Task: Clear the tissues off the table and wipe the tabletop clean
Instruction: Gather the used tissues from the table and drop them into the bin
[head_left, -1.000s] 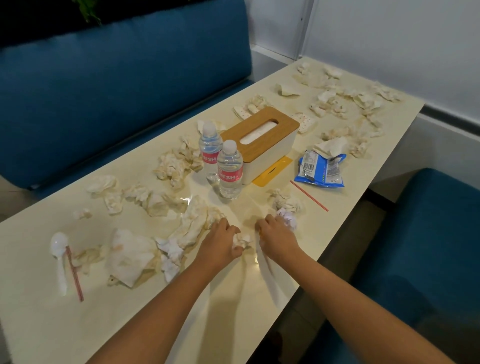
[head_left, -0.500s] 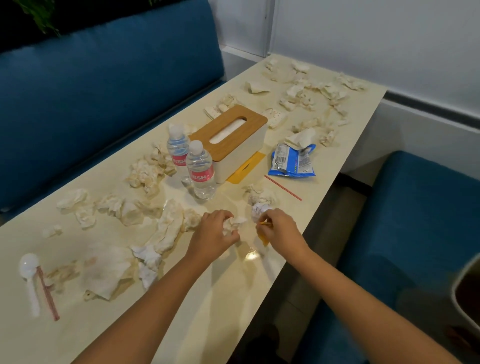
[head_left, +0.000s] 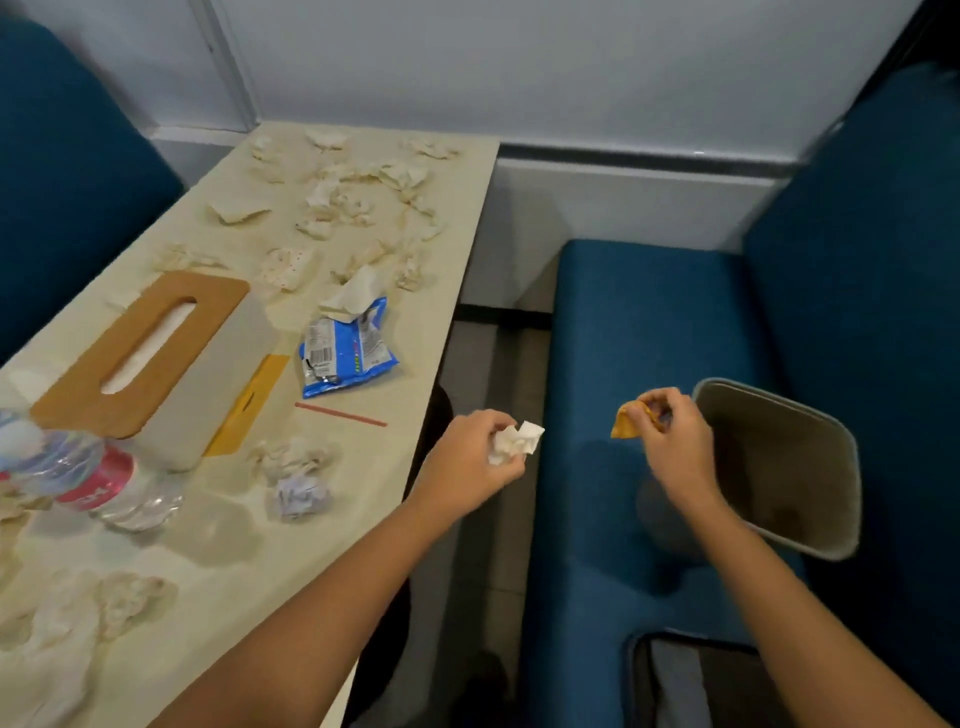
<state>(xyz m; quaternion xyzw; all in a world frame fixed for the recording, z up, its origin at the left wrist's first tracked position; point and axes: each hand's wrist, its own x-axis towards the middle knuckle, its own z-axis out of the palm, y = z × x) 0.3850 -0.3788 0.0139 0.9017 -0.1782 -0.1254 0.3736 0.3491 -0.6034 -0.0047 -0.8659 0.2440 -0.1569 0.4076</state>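
My left hand (head_left: 475, 457) grips a crumpled white tissue (head_left: 514, 441) in the air just past the right edge of the cream table (head_left: 322, 525). My right hand (head_left: 670, 441) pinches a small orange scrap (head_left: 626, 423) above the blue seat, close to the left rim of a grey waste bin (head_left: 779, 467). Several crumpled tissues stay scattered over the table, with a far cluster of tissues (head_left: 363, 202), a near-left pile of tissues (head_left: 78, 623) and two balled tissues (head_left: 296, 478) near the edge.
A white tissue box with a wooden lid (head_left: 150, 353), water bottles (head_left: 88, 478), a blue snack wrapper (head_left: 345, 348), a red straw (head_left: 340, 414) and a yellow card (head_left: 249, 405) lie on the table. The blue bench seat (head_left: 649, 322) carries the bin.
Both hands lifted off the table and swung right over the seat, the left carrying a tissue, the right an orange scrap. The view turned right, bringing the bin into sight.
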